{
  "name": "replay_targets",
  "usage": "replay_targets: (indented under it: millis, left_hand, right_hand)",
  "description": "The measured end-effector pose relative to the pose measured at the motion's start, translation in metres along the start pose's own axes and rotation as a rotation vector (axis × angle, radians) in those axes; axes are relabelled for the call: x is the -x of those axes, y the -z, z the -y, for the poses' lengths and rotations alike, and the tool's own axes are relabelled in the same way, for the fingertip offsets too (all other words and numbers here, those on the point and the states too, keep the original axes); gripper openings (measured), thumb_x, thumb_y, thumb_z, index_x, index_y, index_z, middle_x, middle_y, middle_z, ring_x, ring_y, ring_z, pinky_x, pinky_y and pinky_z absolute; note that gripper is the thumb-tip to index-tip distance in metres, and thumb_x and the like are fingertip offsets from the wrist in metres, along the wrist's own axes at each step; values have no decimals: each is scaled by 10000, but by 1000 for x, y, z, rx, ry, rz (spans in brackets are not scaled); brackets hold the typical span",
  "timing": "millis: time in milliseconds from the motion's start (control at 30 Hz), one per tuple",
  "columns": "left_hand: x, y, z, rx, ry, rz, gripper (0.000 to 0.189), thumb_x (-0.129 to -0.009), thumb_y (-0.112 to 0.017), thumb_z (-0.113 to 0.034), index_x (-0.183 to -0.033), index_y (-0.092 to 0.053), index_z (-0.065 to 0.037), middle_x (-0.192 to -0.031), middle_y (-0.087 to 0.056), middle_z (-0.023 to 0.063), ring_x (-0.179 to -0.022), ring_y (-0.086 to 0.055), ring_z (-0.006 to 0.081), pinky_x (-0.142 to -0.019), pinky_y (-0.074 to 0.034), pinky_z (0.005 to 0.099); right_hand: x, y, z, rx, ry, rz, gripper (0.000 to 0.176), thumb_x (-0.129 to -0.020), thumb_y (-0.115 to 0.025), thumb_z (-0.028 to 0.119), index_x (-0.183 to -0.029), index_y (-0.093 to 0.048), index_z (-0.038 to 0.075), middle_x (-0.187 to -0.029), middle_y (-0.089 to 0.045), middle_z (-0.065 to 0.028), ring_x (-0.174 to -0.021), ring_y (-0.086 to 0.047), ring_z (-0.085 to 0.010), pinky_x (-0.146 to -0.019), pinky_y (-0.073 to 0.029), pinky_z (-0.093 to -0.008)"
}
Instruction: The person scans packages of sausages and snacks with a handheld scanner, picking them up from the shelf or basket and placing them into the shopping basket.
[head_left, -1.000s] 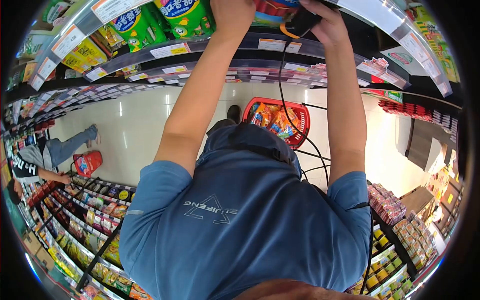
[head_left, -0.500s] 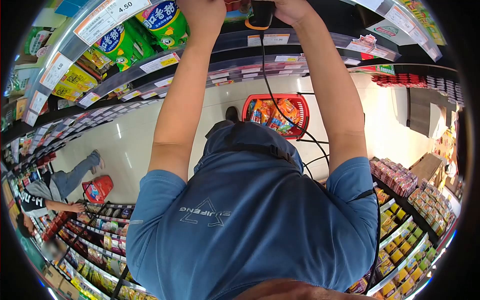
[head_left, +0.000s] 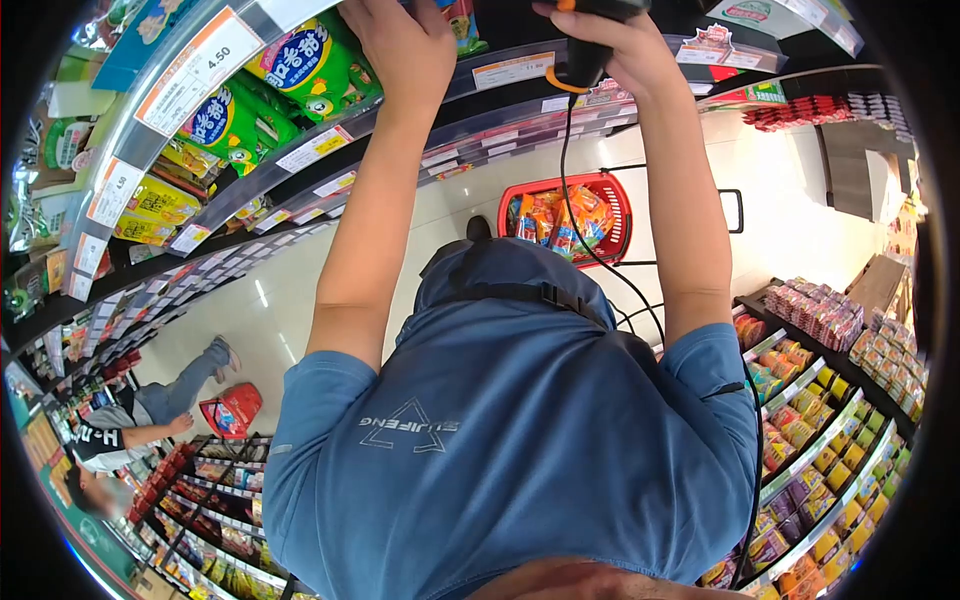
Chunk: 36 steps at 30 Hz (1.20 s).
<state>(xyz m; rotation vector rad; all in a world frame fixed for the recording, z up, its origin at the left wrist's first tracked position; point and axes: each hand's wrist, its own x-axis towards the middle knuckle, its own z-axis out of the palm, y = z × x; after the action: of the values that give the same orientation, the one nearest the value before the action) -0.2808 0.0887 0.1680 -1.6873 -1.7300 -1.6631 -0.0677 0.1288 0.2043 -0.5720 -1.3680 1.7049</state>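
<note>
My left hand point(head_left: 408, 52) reaches to the shelf at the top edge, beside green snack bags point(head_left: 305, 62). A small colourful packet point(head_left: 466, 25) is close to its fingers, which are mostly cut off by the frame, so its grip cannot be made out. My right hand point(head_left: 628, 48) is wrapped round a black handheld device point(head_left: 583, 62) with an orange ring. A black cable point(head_left: 566, 150) hangs down from the device past the red basket.
A red basket point(head_left: 627, 215) holding orange and blue packets stands on the floor point(head_left: 440, 205) below my arms. Another person point(head_left: 105, 435) is at the left, near a red basket point(head_left: 232, 410). Stocked shelves point(head_left: 820, 450) fill the lower right. Price labels point(head_left: 200, 70) line the shelf edge.
My right hand and the device have moved right and slightly down, into fuller view. My left hand appears lower in the frame. The camera view has shifted a little.
</note>
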Motion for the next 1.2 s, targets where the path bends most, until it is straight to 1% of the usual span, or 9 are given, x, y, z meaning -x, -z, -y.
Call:
replay_targets:
  millis: [133, 267, 467, 567, 700, 767, 1000, 1100, 1200]
  left_hand:
    - [10, 0, -9, -167, -84, 102, 814, -767, -741, -82, -1443, -300, 22, -1414, -303, 345, -1314, -267, 546, -1104, -255, 555]
    - [14, -5, -20, -219, -27, 185, 893, -731, -801, -138, -1457, -298, -4, -1448, -237, 351, -1342, -223, 552, -1111, -236, 591]
    - [14, -23, -1, -234, -42, 65, 861, -748, -791, -140, -1454, -315, -18, -1455, -201, 366, -1349, -214, 546, -1100, -247, 591]
    - [6, -28, 5, -253, -76, 5, 842, -767, -779, -141, -1458, -312, -19, -1465, -186, 367, -1352, -213, 541, -1091, -265, 575]
    - [4, -33, 3, -258, 0, 2, 830, -783, -771, -135, -1461, -308, -19, -1473, -173, 370, -1351, -215, 539, -1082, -285, 561]
    - [2, -38, 5, -280, 41, -7, 816, -797, -760, -134, -1465, -304, -20, -1479, -164, 369, -1347, -215, 545, -1074, -290, 562]
    - [0, -32, -6, -196, 129, 9, 939, -725, -829, -86, -1484, -276, -43, -1502, -151, 339, -1352, -252, 506, -1029, -391, 493]
    - [2, -26, -2, -269, 123, 20, 1004, -679, -864, -62, -1488, -268, -50, -1516, -147, 319, -1334, -302, 490, -993, -438, 453]
    - [4, -27, 13, -354, 68, 30, 886, -801, -793, -140, -1501, -254, -67, -1540, -112, 270, -1258, -455, 410, -878, -511, 408]
  right_hand:
    - [41, 9, -1, 6, 7, -42, 487, -740, -732, -31, -1214, -622, -19, -1039, -664, -60, -915, -585, -143, -884, -452, -290]
    - [76, 41, -36, 170, 86, 23, 502, -800, -650, 28, -1291, -555, -1, -1304, -592, -163, -1228, -559, -289, -1060, -420, -446]
    - [124, 47, -57, 85, -23, -139, 601, -728, -684, -47, -1309, -535, -9, -1278, -609, -166, -1193, -591, -290, -1046, -430, -416]
    - [138, 40, -52, 50, -90, -276, 435, -705, -802, 26, -1108, -640, 35, -967, -664, -36, -858, -596, -127, -752, -467, -294]
    - [152, 46, -51, 6, -109, -312, 438, -703, -802, 16, -1109, -639, 34, -952, -660, -31, -843, -610, -129, -754, -477, -292]
    - [158, 53, -51, 58, -167, -278, 604, -739, -716, -62, -1304, -518, 21, -1207, -646, -134, -1140, -615, -240, -947, -459, -356]
    - [181, 59, -46, 122, -226, -282, 618, -735, -712, -61, -1313, -510, 25, -1184, -655, -125, -1098, -628, -216, -884, -466, -332]
    - [186, 53, -46, 68, -133, -352, 462, -716, -794, 22, -1146, -627, 34, -938, -659, -19, -854, -600, -118, -777, -470, -282]
    - [191, 55, -49, 61, -138, -350, 480, -716, -794, 29, -1164, -620, 36, -956, -654, -12, -868, -584, -110, -790, -460, -274]
